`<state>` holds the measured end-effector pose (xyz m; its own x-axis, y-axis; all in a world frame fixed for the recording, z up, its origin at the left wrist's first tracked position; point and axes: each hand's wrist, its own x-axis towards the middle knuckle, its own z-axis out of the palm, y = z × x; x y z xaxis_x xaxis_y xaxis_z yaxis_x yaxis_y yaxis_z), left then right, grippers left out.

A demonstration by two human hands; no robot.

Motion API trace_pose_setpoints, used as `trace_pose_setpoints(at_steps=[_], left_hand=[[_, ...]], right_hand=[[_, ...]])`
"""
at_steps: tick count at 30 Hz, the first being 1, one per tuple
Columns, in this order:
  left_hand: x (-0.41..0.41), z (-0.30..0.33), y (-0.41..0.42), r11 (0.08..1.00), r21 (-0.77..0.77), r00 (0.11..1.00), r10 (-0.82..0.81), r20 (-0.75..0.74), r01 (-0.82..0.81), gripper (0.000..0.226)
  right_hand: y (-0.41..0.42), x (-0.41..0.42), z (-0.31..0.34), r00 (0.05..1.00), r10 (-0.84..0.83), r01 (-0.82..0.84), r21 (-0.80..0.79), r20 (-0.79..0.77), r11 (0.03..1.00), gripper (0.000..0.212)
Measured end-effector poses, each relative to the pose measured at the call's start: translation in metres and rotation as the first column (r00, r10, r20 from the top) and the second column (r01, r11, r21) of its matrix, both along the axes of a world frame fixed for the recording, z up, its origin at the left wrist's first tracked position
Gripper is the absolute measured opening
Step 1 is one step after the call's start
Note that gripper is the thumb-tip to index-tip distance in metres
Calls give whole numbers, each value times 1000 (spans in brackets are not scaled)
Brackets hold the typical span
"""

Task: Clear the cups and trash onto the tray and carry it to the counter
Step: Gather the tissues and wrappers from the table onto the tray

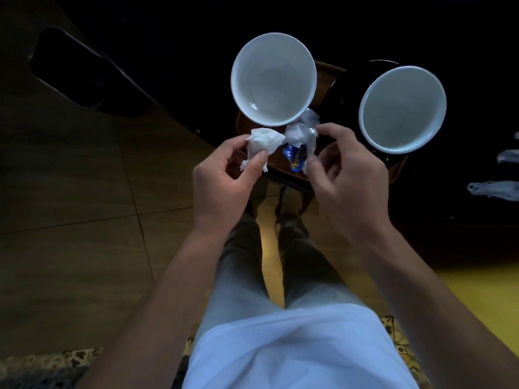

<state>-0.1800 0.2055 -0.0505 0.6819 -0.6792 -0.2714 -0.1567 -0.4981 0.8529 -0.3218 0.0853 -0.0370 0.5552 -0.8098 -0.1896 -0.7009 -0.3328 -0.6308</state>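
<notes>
Two empty white cups stand on a brown wooden tray (325, 77): one cup (273, 80) at the tray's left, the other cup (402, 109) at its right. My left hand (224, 175) pinches a crumpled white tissue (262, 146) at the tray's near left corner. My right hand (351, 175) holds a clear plastic wrapper (302, 133) between thumb and forefinger, just above a blue and gold wrapper (295, 158) that lies on the tray. The tray's near edge is hidden behind both hands.
The tray rests at the edge of a dark glossy surface (449, 206), where two clear plastic wrappers (494, 189) lie at the far right. A dark chair (84, 71) stands at the upper left. Tiled floor (70, 192) spreads below, with my legs (280, 262) under the tray.
</notes>
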Motion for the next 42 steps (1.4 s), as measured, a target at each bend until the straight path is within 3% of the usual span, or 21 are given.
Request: trace_pose_setpoints(at_steps=[3,6,9,15,23,26,30,36,39,42], left_hand=[[-5,16,-1,996,-81,998,-37,-53,33,35],[-10,31,-9,988,-132,988,-95,-119,79,38],[-17,46,-22,978,-165,978,-155,-137,132,40],[-34,69,-47,965,-194,980,-189,-58,175,39],[-67,90,-109,879,-182,898,-435,71,440,36],[-71,98,-139,831,-164,846,-517,129,532,34],[-72,98,-181,750,-176,770,-631,98,637,30],[-80,88,-249,545,-251,574,-817,53,800,43],[-75,67,-302,492,-167,519,-790,327,855,51],[-69,39,-362,442,62,351,-783,513,895,68]], right_hand=[[-6,-5,15,979,-57,-4,299,195,954,29],[-10,-5,33,909,-176,-92,595,378,798,25],[-15,-9,46,858,-286,-70,648,427,758,20],[-35,-33,64,819,-334,-111,699,467,706,19],[-70,-91,85,756,-416,22,616,505,787,18],[-83,-105,91,738,-455,23,656,498,755,23],[-98,-109,95,629,-585,114,684,512,721,20],[-129,-137,94,392,-809,499,638,438,587,15],[-140,-169,82,340,-863,735,467,374,492,14],[-146,-203,59,353,-906,887,224,232,403,12]])
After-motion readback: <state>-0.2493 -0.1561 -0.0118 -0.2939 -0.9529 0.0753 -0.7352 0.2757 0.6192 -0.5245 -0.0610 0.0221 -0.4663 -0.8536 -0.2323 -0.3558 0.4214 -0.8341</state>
